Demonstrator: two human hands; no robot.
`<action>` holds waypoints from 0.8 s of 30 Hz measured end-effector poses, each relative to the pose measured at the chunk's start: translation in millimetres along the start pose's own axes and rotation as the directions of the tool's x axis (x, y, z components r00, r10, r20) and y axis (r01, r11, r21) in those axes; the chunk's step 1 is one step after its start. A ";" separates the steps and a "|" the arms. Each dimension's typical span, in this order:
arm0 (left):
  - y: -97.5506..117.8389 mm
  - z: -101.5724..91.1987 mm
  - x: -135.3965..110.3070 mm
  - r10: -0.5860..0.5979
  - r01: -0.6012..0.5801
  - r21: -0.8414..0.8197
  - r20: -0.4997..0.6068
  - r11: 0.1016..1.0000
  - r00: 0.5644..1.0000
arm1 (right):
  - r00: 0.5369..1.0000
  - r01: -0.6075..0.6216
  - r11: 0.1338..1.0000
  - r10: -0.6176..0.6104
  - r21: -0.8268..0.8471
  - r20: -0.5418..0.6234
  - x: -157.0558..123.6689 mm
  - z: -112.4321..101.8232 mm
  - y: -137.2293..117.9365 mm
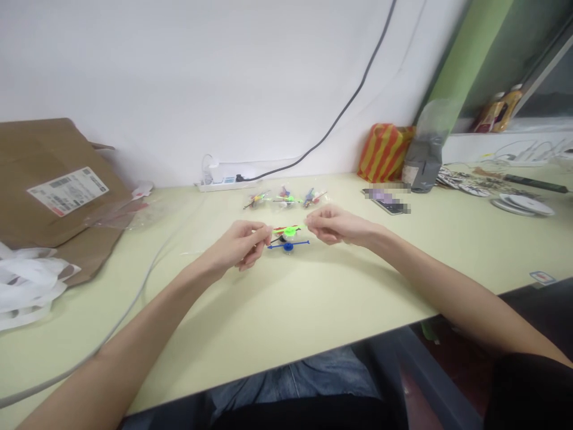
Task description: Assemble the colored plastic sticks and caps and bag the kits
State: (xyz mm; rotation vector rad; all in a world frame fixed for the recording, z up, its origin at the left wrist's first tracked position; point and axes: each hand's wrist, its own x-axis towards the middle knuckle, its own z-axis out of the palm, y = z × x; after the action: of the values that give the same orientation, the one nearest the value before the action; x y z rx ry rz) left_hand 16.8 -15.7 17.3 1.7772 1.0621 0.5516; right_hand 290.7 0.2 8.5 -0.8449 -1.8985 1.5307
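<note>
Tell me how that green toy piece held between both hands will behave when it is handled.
The green toy piece looks like thin plastic, so probably very light. Its thin rod, pinched by the left hand and right hand, may flex or snap. Its round hub might roll if dropped.

I counted two hands of mine at work, my left hand [242,243] and my right hand [335,224], pinching one green spinner [290,229] between them. One blue spinner [288,245] lay just under it. Behind sat three small bags of parts [285,197], and one power strip [224,179] by the wall.
</note>
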 end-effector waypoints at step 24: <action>-16.5 15.9 8.3 0.188 0.094 0.806 -0.247 0.585 0.951 | 0.932 -0.306 0.704 0.084 -0.641 -0.353 7.5 -21.6 19.2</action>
State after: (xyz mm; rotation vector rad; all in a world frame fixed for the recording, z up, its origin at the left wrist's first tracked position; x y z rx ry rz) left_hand 26.0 -13.8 -5.2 2.5912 1.6768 0.3915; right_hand 304.5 22.4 -5.8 -1.5539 -2.1996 0.6783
